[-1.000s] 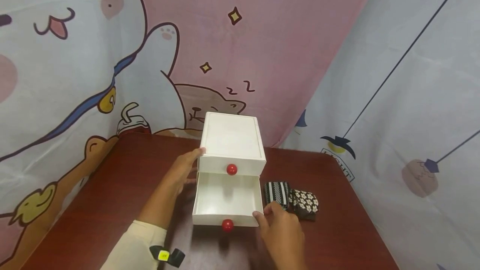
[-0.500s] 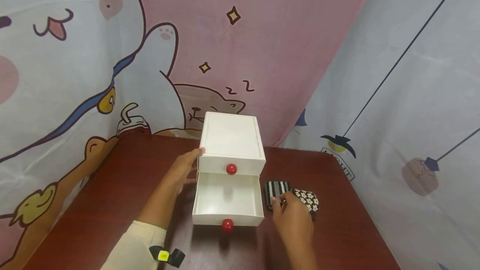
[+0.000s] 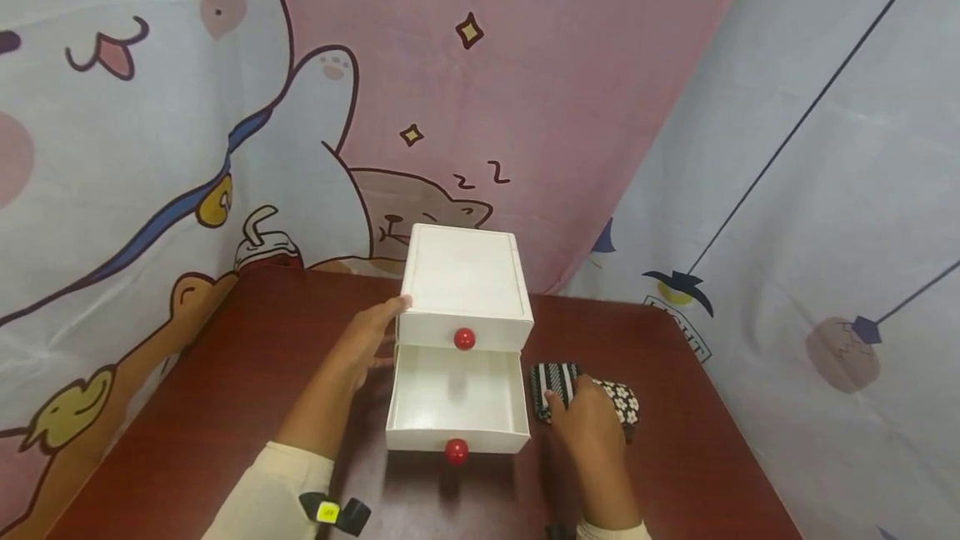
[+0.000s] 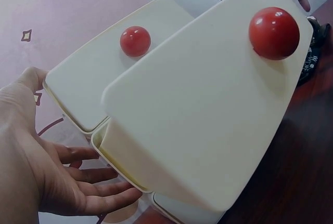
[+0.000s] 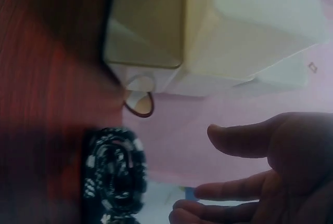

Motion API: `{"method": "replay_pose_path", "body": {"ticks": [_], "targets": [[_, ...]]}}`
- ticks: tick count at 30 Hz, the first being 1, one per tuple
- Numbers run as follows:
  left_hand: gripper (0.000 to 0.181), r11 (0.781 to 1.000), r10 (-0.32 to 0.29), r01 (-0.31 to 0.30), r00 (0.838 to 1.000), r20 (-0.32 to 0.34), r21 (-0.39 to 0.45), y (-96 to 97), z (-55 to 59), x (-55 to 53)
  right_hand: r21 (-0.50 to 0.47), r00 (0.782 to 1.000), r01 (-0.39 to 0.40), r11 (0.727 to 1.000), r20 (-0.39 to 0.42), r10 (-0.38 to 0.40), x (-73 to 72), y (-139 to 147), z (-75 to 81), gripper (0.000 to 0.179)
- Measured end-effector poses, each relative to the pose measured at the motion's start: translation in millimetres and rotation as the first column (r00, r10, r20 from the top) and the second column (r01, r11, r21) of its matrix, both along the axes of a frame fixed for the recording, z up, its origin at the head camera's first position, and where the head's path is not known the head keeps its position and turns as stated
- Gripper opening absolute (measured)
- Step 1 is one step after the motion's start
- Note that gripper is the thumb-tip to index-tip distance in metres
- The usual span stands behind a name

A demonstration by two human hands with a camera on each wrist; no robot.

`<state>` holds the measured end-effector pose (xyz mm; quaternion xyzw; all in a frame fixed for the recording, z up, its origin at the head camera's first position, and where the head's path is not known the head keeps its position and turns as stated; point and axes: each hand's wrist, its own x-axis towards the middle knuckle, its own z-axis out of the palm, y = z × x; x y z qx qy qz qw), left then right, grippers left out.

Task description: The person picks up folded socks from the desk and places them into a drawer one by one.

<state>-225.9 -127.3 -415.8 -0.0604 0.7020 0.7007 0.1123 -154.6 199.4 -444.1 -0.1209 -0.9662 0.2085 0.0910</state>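
Note:
A white drawer cabinet (image 3: 465, 273) with red ball knobs stands mid-table, its middle drawer (image 4: 197, 99) pulled out and bare inside. My left hand (image 3: 367, 344) rests against the cabinet's left side, thumb at the top edge and fingers extended along the wall. To the right lie two rolled fabric bundles that look like socks: a black-and-white striped roll (image 3: 553, 382) and a dark roll with white flowers (image 3: 621, 402). My right hand (image 3: 592, 423) hovers over them, partly hiding both. Thumb and fingers (image 5: 234, 187) are apart in the right wrist view, holding nothing.
Below the pulled-out drawer, the front of a lower drawer (image 4: 184, 211) shows in the left wrist view. The dark red tabletop (image 3: 690, 457) meets cartoon-printed cloth walls (image 3: 570, 65) at the back and sides.
My right hand has left the pulled-out drawer's right front corner and moved right to the rolled bundles. The left hand and the cabinet stay put.

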Motion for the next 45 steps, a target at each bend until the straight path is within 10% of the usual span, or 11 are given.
{"method": "replay_pose_path", "body": {"ticks": [20, 45], "targets": [[0.081, 1.000, -0.005, 0.005, 1.000, -0.017, -0.009, -0.3, -1.1, 1.4, -0.020, 0.983, 0.086, 0.996, 0.167, -0.081, -51.9, 14.1, -31.2, 0.066], [0.081, 1.000, -0.001, 0.000, 1.000, -0.019, -0.014, -0.3, -1.3, 1.6, -0.135, 0.977, 0.122, 0.983, 0.190, -0.095, -58.9, 8.5, -53.2, 0.077]]}}
